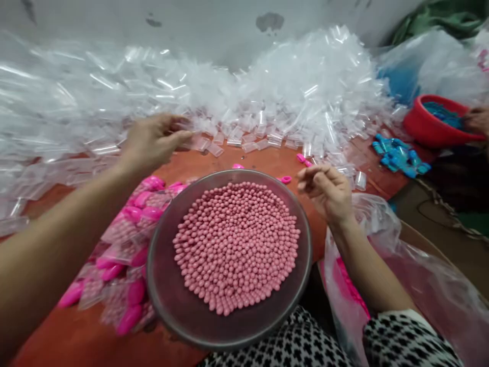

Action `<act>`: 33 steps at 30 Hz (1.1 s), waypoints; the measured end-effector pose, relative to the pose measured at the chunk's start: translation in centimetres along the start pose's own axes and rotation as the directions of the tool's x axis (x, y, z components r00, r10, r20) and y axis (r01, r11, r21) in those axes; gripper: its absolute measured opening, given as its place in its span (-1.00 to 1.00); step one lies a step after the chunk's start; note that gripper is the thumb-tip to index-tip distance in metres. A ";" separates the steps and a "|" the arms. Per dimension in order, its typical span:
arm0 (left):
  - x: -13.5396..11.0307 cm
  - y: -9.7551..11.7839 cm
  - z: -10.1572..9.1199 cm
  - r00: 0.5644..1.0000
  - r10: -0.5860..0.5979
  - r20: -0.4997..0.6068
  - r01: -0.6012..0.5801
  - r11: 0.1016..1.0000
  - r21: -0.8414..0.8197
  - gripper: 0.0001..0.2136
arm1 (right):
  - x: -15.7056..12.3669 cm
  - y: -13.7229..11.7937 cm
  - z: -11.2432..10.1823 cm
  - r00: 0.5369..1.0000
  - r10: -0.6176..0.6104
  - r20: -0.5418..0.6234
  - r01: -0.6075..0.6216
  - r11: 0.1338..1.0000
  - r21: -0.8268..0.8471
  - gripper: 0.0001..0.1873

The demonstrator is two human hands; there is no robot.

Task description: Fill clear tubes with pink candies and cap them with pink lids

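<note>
My left hand (158,136) reaches over the bowl's far left side, its thumb and fingers closing on a clear plastic tube (198,142) at the edge of a large pile; blur softens the fingertips. My right hand (326,192) hovers beside the bowl's right rim with its fingers curled together; whatever they may hold is hidden. Just beyond those fingers lies a bright pink cap (303,159), and a pink ring-shaped piece (286,179) is near the rim. Between my arms sits a round metal bowl (164,311) holding many small pink beads (237,244).
Clear tubes (305,86) are heaped along the wall. Bead-filled tubes with pink caps (130,255) lie left of the bowl. A plastic bag (416,285) with pink pieces is at right. Beyond are blue pieces (399,155), a red basin (428,127) and another person's hand (477,121).
</note>
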State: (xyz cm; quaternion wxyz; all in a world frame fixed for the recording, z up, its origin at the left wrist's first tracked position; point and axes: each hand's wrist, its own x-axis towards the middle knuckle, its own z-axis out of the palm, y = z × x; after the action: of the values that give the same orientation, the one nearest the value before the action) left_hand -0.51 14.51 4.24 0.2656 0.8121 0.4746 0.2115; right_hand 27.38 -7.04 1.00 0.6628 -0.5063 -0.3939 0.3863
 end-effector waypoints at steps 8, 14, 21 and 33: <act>-9.8 6.3 3.0 0.845 0.144 0.514 -0.443 0.728 0.524 -0.78 | 6.3 5.2 -6.6 0.934 0.071 0.349 0.292 0.410 -0.864 -0.65; -10.1 8.4 10.5 0.692 0.172 0.701 -0.599 0.678 0.425 -0.78 | 6.9 6.3 -4.3 0.876 0.205 0.436 0.379 0.265 -0.887 -0.68; -9.6 8.4 12.6 0.839 0.249 0.484 -0.313 0.948 0.056 -0.87 | 6.8 5.9 -6.6 0.915 0.191 0.354 0.321 0.186 -0.929 -0.68; -12.5 9.6 11.7 0.920 0.166 0.355 0.269 0.393 -0.879 -0.66 | 1.4 -4.6 -4.8 0.804 -0.108 0.584 0.511 0.627 -0.588 -0.77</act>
State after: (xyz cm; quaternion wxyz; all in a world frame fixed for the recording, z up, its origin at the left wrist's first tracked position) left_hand 7.06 -3.13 0.20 0.7624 0.5394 0.2416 0.2635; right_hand 32.83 -8.41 4.82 0.3423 -0.5288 -0.7530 0.1903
